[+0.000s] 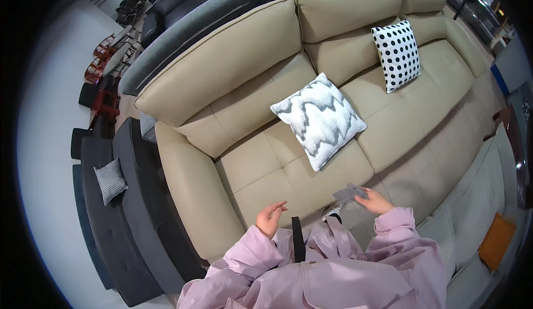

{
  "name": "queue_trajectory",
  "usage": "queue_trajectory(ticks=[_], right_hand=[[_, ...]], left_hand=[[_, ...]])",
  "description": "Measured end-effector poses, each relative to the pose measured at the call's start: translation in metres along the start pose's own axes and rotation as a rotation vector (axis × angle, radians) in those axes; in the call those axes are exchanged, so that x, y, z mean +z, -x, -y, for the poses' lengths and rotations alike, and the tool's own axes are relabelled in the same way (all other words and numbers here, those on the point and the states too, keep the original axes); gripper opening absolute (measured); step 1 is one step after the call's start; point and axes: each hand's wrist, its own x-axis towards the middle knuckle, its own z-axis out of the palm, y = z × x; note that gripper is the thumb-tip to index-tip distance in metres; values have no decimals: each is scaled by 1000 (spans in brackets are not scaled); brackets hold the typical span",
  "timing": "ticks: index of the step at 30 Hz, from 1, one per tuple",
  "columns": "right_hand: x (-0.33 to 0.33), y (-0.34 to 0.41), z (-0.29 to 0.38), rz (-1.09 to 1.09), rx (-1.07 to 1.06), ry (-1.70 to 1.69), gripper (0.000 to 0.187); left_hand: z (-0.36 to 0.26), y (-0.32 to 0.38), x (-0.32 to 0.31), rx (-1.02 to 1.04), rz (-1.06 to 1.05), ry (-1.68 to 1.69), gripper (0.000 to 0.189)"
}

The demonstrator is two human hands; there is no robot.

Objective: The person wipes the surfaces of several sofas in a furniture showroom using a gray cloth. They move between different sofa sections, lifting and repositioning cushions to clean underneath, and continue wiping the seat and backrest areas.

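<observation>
My right hand (373,201) grips a small grey cloth (349,193) in front of the seat edge of a beige leather-look sofa (254,168). Near the same edge, further left, my left hand (268,218) holds nothing, its fingers apart. A white throw pillow with a grey zigzag pattern (320,119) lies on the seat ahead of my hands. Further right, a white pillow with black dots (397,56) leans against the sofa's backrest.
Dark grey sofas (125,209) stand at the left, one bearing a striped grey pillow (110,181). A pale sofa (466,209) with an orange pillow (497,241) is at the right. Behind the beige sofa runs a blue-grey sofa back (195,30). Chairs (104,63) line the left wall.
</observation>
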Motion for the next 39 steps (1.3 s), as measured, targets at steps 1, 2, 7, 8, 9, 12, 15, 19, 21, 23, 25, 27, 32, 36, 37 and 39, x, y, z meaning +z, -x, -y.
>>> queue_trajectory(ticks=[1, 2, 7, 8, 9, 12, 15, 19, 21, 23, 25, 27, 32, 36, 37, 39], right_hand=[[-19, -1, -9, 27, 16, -34, 46], [-41, -1, -19, 56, 16, 36, 46], [-108, 10, -11, -86, 161, -43, 45], [-114, 7, -21, -91, 131, -59, 45], [-122, 4, -19, -101, 103, -63, 45], [-132, 0, -2, -102, 239, 56, 45], [-129, -9, -24, -137, 81, 24, 43], [-110, -17, -25, -212, 52, -8, 42], [-86, -23, -26, -329, 147, -50, 39], [-63, -18, -45, -362, 405, -9, 36], [-41, -6, -54, -404, 348, 99, 31], [-21, -3, -48, -432, 438, -49, 31], [15, -2, -44, -484, 514, -106, 31], [27, 1, -23, -477, 595, -5, 30], [30, -1, -17, -487, 563, -4, 30], [25, -9, -4, -444, 634, 5, 30]], left_hand=[[-16, -3, 12, 31, 8, -71, 29], [-19, -8, 21, 43, 17, -60, 29], [-29, -32, 46, 9, -22, -16, 29], [-27, -35, 46, -3, -43, 4, 29], [-31, -40, 49, -17, -63, 22, 29], [-40, -65, 52, -46, -98, 67, 32], [-36, -102, 57, -145, -49, 184, 35], [15, -183, 58, -261, 86, 155, 37], [86, -240, 59, -300, 18, 171, 38], [140, -296, 60, -333, -12, -7, 61], [148, -355, 71, -279, -84, -158, 68], [155, -396, 76, -239, -142, -242, 64], [169, -470, 79, -209, -203, -219, 53], [184, -493, 78, -179, -197, -38, 45], [186, -494, 75, -153, -192, 28, 43], [191, -490, 63, -92, -177, 180, 38]])
